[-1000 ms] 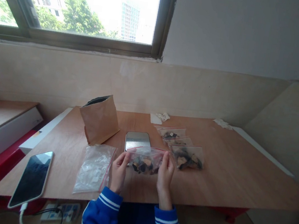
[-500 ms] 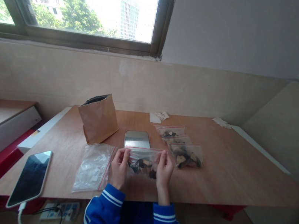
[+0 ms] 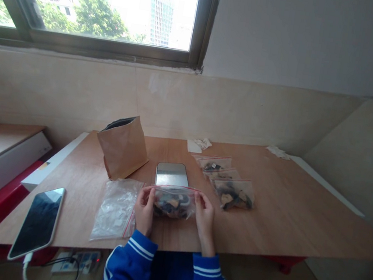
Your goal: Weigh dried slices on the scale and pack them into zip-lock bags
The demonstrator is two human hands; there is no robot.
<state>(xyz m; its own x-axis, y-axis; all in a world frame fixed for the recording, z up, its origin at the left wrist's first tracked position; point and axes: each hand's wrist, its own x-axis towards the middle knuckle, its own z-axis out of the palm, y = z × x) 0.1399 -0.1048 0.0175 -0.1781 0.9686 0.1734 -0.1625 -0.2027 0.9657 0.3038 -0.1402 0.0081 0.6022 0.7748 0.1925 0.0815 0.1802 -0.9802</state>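
A clear zip-lock bag (image 3: 173, 203) with dark and tan pieces inside is stretched between my two hands, its red seal strip along the top. My left hand (image 3: 144, 208) pinches the bag's left upper corner. At the right upper corner, the fingers of my right hand (image 3: 203, 215) are closed on it. Just behind the bag lies a flat metal-topped device (image 3: 172, 174), partly covered by it. Beside my left hand rest flat clear zip-lock bags (image 3: 115, 211) with red strips. Several filled zip-lock bags (image 3: 236, 196) overlap in a row to my right.
A brown paper bag (image 3: 123, 147) stands with its top open at the back left. On the left edge lies a phone (image 3: 37, 223) with a white cable (image 3: 26, 266). Crumpled tissue (image 3: 203, 143) and another tissue (image 3: 278, 152) lie near the wall. A power strip (image 3: 75, 263) sits below the table.
The held bag has tilted and shifted slightly left, its top edge now bunched closer between my hands. My right hand has moved a little inward and down.
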